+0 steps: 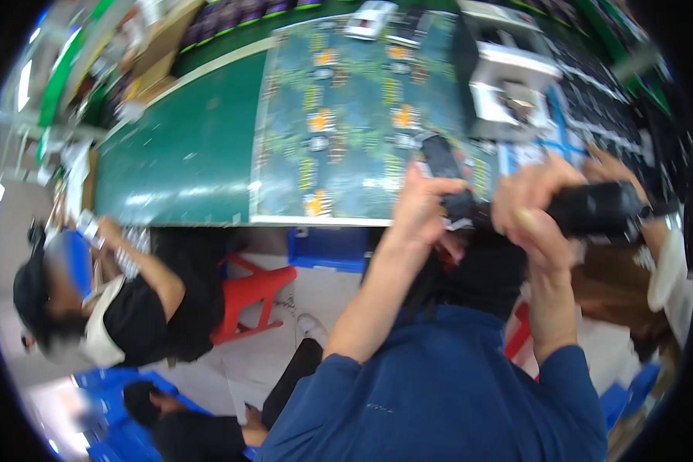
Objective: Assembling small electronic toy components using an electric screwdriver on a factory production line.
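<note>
In front of my body, my left hand (pixel 423 204) is closed around a dark toy car (pixel 443 159), gripping it by the sides near the table's front edge. My right hand (pixel 539 202) wraps around a black electric screwdriver (pixel 599 211), which lies level with its thin end toward the car. Motion blurs this hand, and whether the tip touches the car cannot be made out. Beneath and beyond the left hand lies a patterned mat (pixel 354 165). A white toy car (pixel 371 20) and a black toy car (pixel 410 28) rest at its far edge.
A white fixture (pixel 512 85) stands right of the mat, beside black trays of parts (pixel 600 108). A green tabletop (pixel 185 154) extends left. One person sits at the left end, another behind; a co-worker's arm (pixel 620 173) reaches in at right. A red stool (pixel 254 296) stands below.
</note>
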Demonstrator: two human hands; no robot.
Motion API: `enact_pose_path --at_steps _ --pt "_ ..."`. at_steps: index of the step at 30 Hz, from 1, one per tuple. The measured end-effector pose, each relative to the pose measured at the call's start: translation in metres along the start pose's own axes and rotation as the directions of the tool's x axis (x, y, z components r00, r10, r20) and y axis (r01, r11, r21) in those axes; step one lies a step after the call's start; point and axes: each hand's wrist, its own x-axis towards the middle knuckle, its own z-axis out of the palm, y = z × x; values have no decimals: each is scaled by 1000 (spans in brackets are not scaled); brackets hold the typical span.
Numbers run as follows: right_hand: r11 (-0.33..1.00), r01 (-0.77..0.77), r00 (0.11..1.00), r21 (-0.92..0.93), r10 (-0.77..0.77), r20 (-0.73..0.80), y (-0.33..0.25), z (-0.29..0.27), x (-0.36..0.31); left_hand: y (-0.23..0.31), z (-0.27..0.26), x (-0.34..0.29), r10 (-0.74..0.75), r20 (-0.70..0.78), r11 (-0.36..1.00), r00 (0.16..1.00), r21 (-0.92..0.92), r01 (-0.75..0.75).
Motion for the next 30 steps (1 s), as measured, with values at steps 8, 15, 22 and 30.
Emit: enact_pose_path --at_steps 8,15,22,30 --pt "991 124 979 51 -131 158 6 4 5 7 11 -13 51 -14 995 999 -84 -52" --pt "971 197 965 138 -217 145 17 -5 3 12 13 -11 42 -35 993 998 -107 -46" --pt "935 335 933 118 -347 101 -8 -19 -10 60 50 -14 382 261 766 887 448 -462" --pt "963 256 966 -84 -253 50 11 -69 -6 178 -59 10 182 776 -760 603 501 -415"
